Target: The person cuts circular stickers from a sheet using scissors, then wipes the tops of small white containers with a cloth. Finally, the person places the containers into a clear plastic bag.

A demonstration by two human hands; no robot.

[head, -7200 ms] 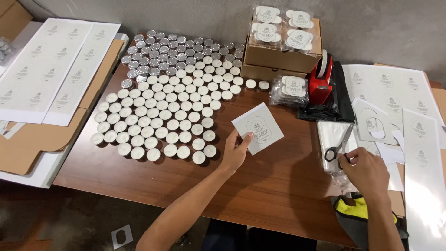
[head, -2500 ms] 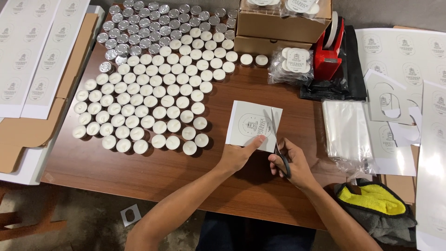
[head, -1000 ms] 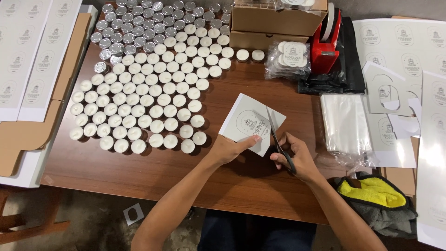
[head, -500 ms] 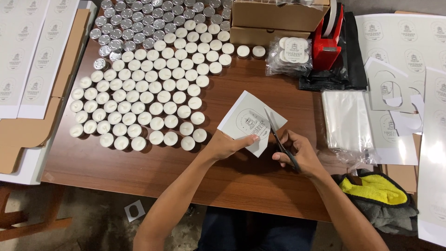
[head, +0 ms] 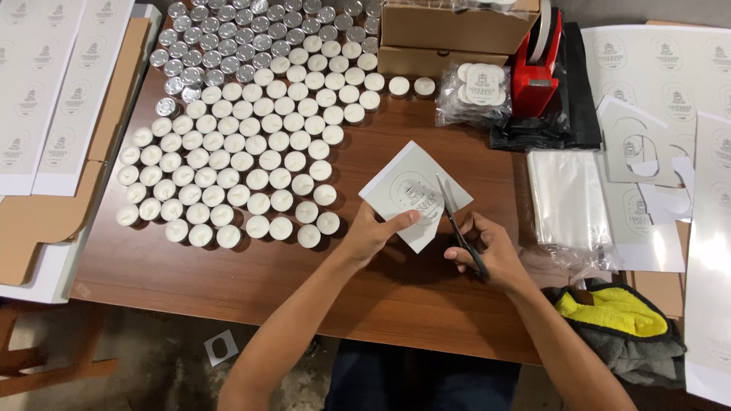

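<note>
Label sheet: white square paper sheet with an oval printed label [head: 411,190], lifted and tilted over the brown wooden table [head: 228,281], near the table's middle.
Left hand: left hand [head: 373,232] pinches the sheet's lower corner, thumb on top across the print, fingers curled beneath. A firm closed grip on the paper.
Right hand: right hand [head: 483,247] is wrapped around the handles of the dark-bladed scissors [head: 457,221], fingers through the loops.
Scissors and sheet: blades point up and away, crossing the sheet's right-hand part beside the oval; whether the blades are parted I cannot tell.
Left of the grip: rows of small white tealight candles in silver cups [head: 251,144] stand close-packed, the nearest ones just beside the left hand's knuckles. Tight on that side.
Right of the grip: a stack of clear plastic bags [head: 567,194] lies near the right hand, with cut white label sheets [head: 647,167] beyond.
Far edge: brown cardboard boxes [head: 457,34], a red tape dispenser [head: 537,65] and a clear bagged pack of candles [head: 476,91].
Near edge: bare wood between the forearms and under both hands, running to the table's front edge.
Right corner: a yellow and grey cloth [head: 620,323] hangs off the edge by the right forearm.
</note>
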